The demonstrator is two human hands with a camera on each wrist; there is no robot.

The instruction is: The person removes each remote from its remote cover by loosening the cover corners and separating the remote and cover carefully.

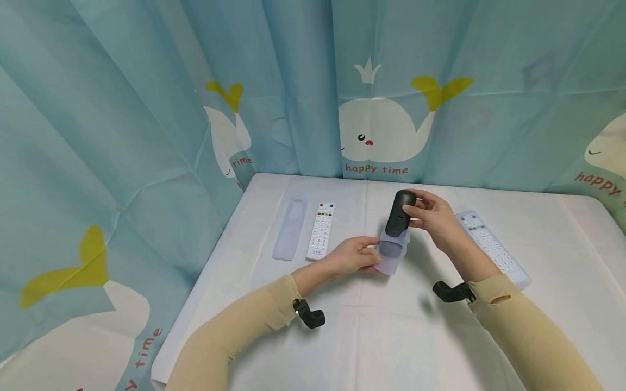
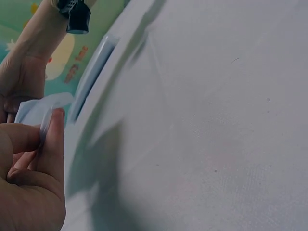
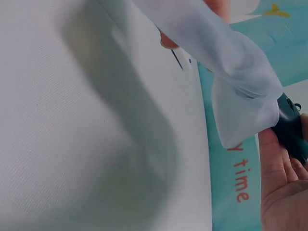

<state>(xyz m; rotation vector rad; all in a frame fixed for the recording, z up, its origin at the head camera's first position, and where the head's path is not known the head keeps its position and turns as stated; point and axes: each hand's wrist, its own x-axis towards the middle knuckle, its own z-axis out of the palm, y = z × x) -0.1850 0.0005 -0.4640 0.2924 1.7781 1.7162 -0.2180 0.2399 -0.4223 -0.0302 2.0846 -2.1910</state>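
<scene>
My left hand [image 1: 349,255] pinches a soft, translucent bluish-white remote cover [image 1: 390,264] between thumb and fingers, above the table. My right hand [image 1: 437,220] holds a black remote control [image 1: 397,214] by its upper part. The remote's lower end meets the mouth of the cover, whose edge is folded back there. In the left wrist view the thumb and forefinger grip the thin cover [image 2: 36,111]. In the right wrist view the cover [image 3: 245,72] hangs bent and wrinkled against the dark end of the remote [image 3: 290,126].
Left on the table lie a flat translucent cover [image 1: 290,231] and a white remote control [image 1: 320,232] with coloured buttons. To the right, partly behind the right forearm, lies another white remote in a translucent cover [image 1: 491,247]. A blue whale-print curtain [image 1: 293,81] hangs behind the white table [image 1: 318,347].
</scene>
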